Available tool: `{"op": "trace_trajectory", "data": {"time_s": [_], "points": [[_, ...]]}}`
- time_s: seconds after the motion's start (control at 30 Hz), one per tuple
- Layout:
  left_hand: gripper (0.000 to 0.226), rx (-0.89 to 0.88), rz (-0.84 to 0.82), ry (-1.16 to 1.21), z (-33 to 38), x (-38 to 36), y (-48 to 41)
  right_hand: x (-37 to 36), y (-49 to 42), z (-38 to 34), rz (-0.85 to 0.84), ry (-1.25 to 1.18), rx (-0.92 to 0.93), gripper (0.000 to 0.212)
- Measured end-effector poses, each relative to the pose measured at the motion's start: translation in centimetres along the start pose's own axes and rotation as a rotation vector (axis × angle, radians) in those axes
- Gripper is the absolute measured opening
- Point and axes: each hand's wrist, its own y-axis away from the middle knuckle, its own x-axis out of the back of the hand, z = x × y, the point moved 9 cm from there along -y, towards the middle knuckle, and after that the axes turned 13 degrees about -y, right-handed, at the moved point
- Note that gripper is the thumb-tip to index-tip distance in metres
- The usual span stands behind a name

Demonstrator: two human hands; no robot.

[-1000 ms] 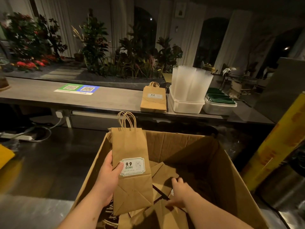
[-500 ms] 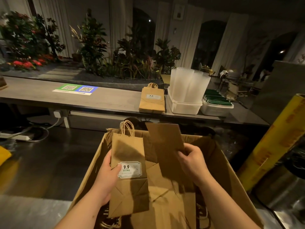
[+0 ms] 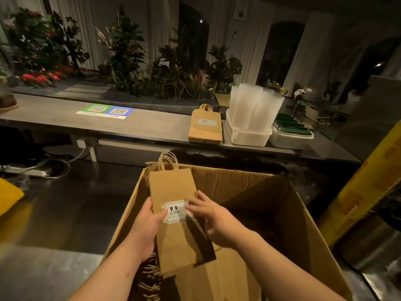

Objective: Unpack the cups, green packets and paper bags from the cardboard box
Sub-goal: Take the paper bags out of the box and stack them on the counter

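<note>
Left hand (image 3: 148, 227) grips a stack of paper bags (image 3: 171, 187) above the cardboard box (image 3: 249, 185), right hand (image 3: 214, 220) pressing straight fingers on its front; held by 1 edge, the bags could fan out and drop back.

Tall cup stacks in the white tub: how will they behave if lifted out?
Cup stacks look light: thin, translucent plastic. Apt to tip: they rise far above the tub rim and lean outward. Nested, so one may pull apart if gripped high.
</note>
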Motion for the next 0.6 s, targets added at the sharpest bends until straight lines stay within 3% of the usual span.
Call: {"op": "trace_trajectory", "data": {"time_s": [0.1,0.13,0.17,0.23,0.3,0.4,0.5,0.6], "points": [[0.03,-0.02,0.075,0.051,0.0,0.8,-0.2,3.8,0.5,5.1,0.449,-0.182,-0.204,0.045],[0.03,-0.033,0.117,0.055,0.2,1.1,-0.2,3.9,0.8,7.3,0.507,-0.202,-0.317,0.041],[0.031,-0.052,0.165,0.049,0.5,1.5,-0.1,3.1,0.9,9.2,0.464,-0.166,-0.409,0.044],[0.035,-0.1,0.247,-0.003,1.0,2.1,-0.2,-0.5,0.5,12.0,0.167,0.039,-0.483,0.066],[0.039,-0.141,0.311,-0.084,1.4,2.5,-0.2,-4.2,0.6,12.8,-0.126,0.21,-0.428,0.09],[0.038,-0.176,0.374,-0.139,1.6,3.1,-0.1,-7.8,0.5,13.3,-0.346,0.345,-0.367,0.104],[0.034,-0.197,0.407,-0.153,1.8,3.4,0.0,-8.8,0.0,13.2,-0.39,0.528,-0.299,0.09],[0.032,-0.221,0.453,-0.134,2.0,4.0,-0.1,-8.6,-0.3,11.6,-0.31,0.676,-0.149,0.043]]}}
